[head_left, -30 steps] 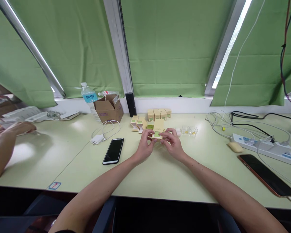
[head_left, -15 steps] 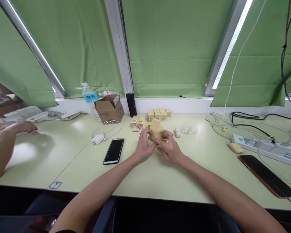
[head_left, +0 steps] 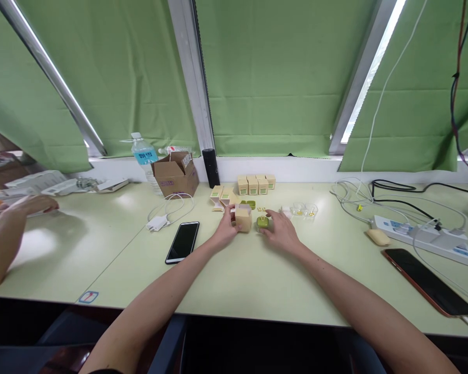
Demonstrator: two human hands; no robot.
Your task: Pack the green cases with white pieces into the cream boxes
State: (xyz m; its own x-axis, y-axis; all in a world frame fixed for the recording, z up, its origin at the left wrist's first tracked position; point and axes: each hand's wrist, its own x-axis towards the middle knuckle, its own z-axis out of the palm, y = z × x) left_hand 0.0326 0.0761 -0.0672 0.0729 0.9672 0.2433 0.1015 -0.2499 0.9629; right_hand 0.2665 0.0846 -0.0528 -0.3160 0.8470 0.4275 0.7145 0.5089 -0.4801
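My left hand point(head_left: 226, 228) holds a small kraft-paper box point(head_left: 243, 218) upright on the table, its top flap raised. To its right sits a small olive-green rounded case point(head_left: 262, 222). My right hand point(head_left: 281, 229) is at the right edge of that case, thumb and fingers apart around its side; whether they touch it I cannot tell. Just behind lie another green case point(head_left: 248, 204), which looks opened out, and tiny yellow pieces point(head_left: 261, 209). Beyond my right fingers are a whitish small item point(head_left: 286, 211), partly hidden, and clear cups point(head_left: 304, 209) with yellow bits inside.
Closed small boxes point(head_left: 256, 185) stand in a row at the back, with open ones point(head_left: 223, 197) nearer. A phone point(head_left: 182, 242) and charger point(head_left: 158, 223) lie left, a power strip point(head_left: 425, 238) and another phone point(head_left: 429, 283) right. A co-worker's hand point(head_left: 27, 208) is far left.
The small box has come down upright onto the table in my left hand. My right hand has left the box and moved right to the green case, now uncovered.
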